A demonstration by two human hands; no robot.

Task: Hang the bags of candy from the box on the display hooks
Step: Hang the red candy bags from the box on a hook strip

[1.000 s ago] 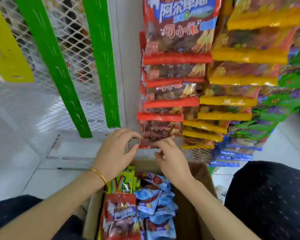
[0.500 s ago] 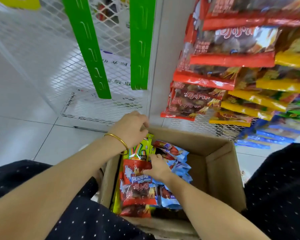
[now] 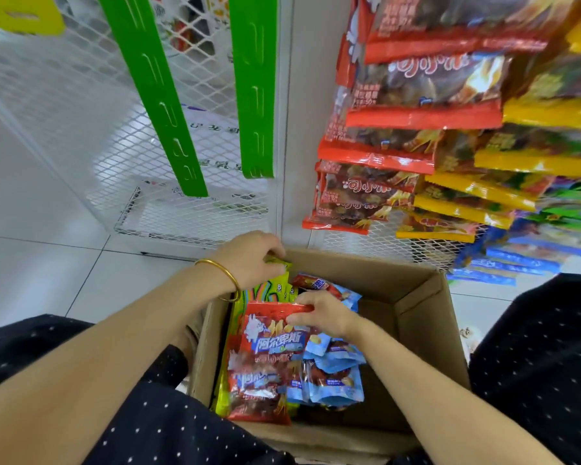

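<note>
An open cardboard box point(image 3: 423, 317) stands on the floor between my knees, with red, blue and green candy bags in its left half. My right hand point(image 3: 322, 313) pinches the top edge of a red candy bag point(image 3: 269, 350) lying on the pile. My left hand point(image 3: 249, 256), with a gold bangle on the wrist, grips the top of a green candy bag point(image 3: 275, 286) at the box's far left corner. Blue candy bags point(image 3: 336, 374) lie beside the red one. Red candy bags point(image 3: 366, 196) hang in a column on the display hooks at the right.
Yellow bags point(image 3: 477, 193), then green and blue ones, hang further right on the white mesh panel point(image 3: 383, 243). Two green slotted uprights point(image 3: 252, 95) stand before a white mesh rack point(image 3: 182, 213) on the left. My knees in dark dotted fabric flank the box.
Both hands have come down from the lowest hanging red bag into the box. The right hand has taken the top of a red bag, the left hand a green one.
</note>
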